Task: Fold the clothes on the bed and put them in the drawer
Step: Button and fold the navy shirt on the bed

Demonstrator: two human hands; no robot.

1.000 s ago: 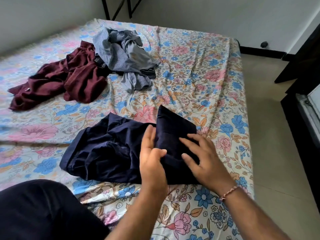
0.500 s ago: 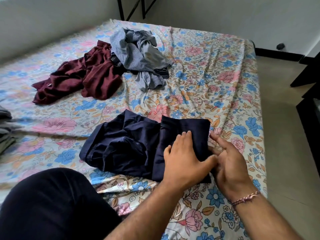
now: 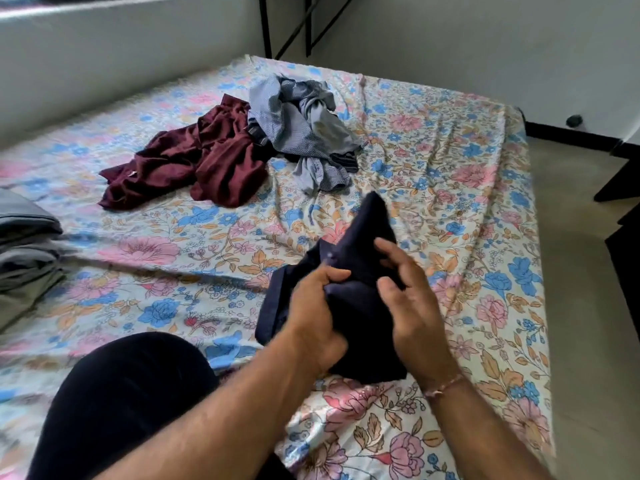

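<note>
The navy garment (image 3: pixel 349 306), which half a second ago was lying pressed flat on the bed (image 3: pixel 485 209) under both palms, is now gathered into a compact bundle and lifted at its far end, so that a corner is pointed up beyond the fingertips. From this it is judged that the folding of this piece is nearly finished and that carrying to the drawer, which is not in view, comes soon. The left hand (image 3: pixel 311 313) is curled tightly round the near left part of the bundle, the cloth being pinched between thumb and fingers. The right hand (image 3: pixel 412 306) is held half open, its fingers bent and spread, with the fingertips touching the right side of the bundle; a firm grip cannot be confirmed there. Well beyond the fingers, a maroon garment (image 3: pixel 194 168) and a grey-blue heap (image 3: pixel 298 133) are left crumpled. Far to the left of the left hand, a grey folded stack (image 3: pixel 24 244) is seen.
</note>
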